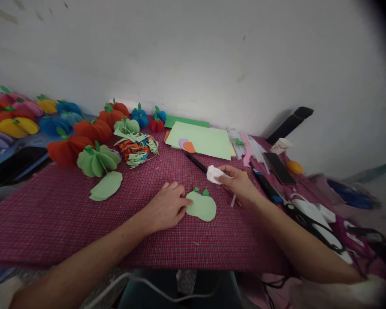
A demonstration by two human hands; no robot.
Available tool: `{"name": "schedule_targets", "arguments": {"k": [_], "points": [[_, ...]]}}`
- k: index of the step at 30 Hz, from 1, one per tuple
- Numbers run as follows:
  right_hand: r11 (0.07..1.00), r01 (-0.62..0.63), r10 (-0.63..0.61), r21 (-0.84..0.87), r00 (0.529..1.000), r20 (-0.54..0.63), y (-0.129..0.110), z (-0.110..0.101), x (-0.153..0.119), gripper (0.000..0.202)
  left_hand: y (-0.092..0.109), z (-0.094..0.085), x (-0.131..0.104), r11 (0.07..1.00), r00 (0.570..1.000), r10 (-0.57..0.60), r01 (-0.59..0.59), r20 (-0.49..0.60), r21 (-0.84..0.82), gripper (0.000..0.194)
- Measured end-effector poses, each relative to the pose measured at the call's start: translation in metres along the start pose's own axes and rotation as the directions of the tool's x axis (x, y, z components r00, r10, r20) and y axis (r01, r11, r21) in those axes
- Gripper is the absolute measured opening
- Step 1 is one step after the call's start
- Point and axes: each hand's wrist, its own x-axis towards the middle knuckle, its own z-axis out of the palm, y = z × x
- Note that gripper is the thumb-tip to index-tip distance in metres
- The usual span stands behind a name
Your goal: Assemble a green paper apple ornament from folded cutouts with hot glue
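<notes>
Light green paper pumpkin cutouts (203,207) lie flat on the checked cloth, with a small dark green leaf (206,192) and a stem at their top. My left hand (169,205) rests at their left edge, thumb on the paper and fingers curled, so it grips or pins that edge. In my right hand (237,182) is a crumpled white tissue (213,174), pinched between thumb and fingers just above and right of the cutouts. A black pen (195,162) lies behind the tissue. Something yellow and a short translucent stick are partly hidden beneath my right hand.
Finished paper pumpkins (98,160) in several colours crowd the left, beside a heap of paper scraps (138,150). Light green sheets (201,139) lie at the back by the wall. Rightward are a phone (279,168), a glue gun (266,187), scissors (312,225) and an orange fruit (294,167).
</notes>
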Motion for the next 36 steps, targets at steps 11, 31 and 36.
{"name": "schedule_targets", "arguments": {"k": [11, 31, 36], "points": [[0.983, -0.095, 0.097, 0.155, 0.995, -0.004, -0.017, -0.01, -0.017, 0.021, 0.007, 0.0, 0.004, 1.0, 1.0, 0.025, -0.025, -0.016, 0.015, 0.018], [0.948, -0.164, 0.125, 0.274, 0.98, 0.155, -0.015, 0.004, -0.024, 0.023, 0.011, 0.003, 0.004, 0.998, 0.999, 0.043, -0.044, 0.011, 0.048, 0.021], [0.997, -0.011, 0.008, -0.082, 0.999, -0.036, -0.002, 0.015, -0.021, 0.017, 0.011, 0.004, 0.002, 0.998, 0.999, 0.047, -0.047, -0.001, 0.04, 0.019]]}}
